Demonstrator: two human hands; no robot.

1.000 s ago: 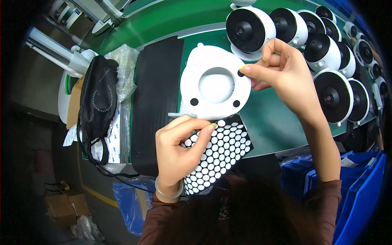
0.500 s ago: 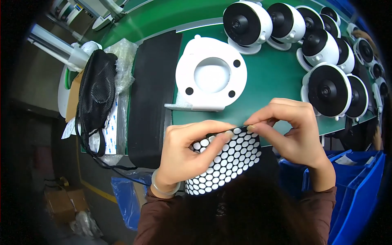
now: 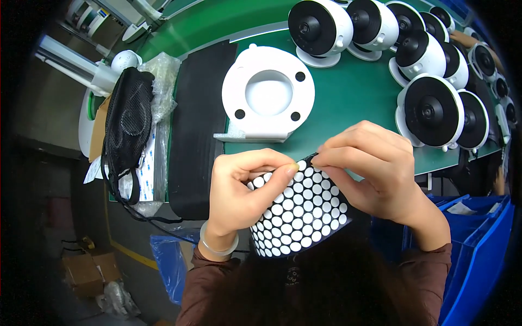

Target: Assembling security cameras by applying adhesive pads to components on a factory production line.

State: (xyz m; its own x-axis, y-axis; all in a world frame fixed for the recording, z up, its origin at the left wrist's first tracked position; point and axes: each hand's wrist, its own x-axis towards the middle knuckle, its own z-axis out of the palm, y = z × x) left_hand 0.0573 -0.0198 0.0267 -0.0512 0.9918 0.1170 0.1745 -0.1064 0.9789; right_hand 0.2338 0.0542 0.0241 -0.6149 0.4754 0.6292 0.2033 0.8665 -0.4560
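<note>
A black sheet covered in rows of round white dots (image 3: 307,209) is held up in front of me, bent, its lower edge toward my body. My left hand (image 3: 244,187) is closed on its upper left part, the thumb lying over the dots. At the top right edge my right hand (image 3: 370,168) pinches, thumb and fingers together; whether a single dot is between the fingertips is hidden. Beyond the hands a white plastic ring-shaped base (image 3: 234,92) with a large round opening rests on the bench, tilted up by a grey foam piece (image 3: 236,133). Three dark round pads sit on its face.
Several white ball-shaped cameras with black fronts (image 3: 433,111) stand at the far right of the green bench (image 3: 348,87). A black mat (image 3: 198,125), a black mesh pouch (image 3: 129,117) and bubble wrap (image 3: 163,81) lie left. Blue bins (image 3: 473,239) stand lower right. Another person's hand (image 3: 465,39) shows far right.
The view has shifted slightly. My right hand has turned, its fingers folding more over the sheet's top edge, and the dotted sheet faces me more fully. My left hand keeps its hold.
</note>
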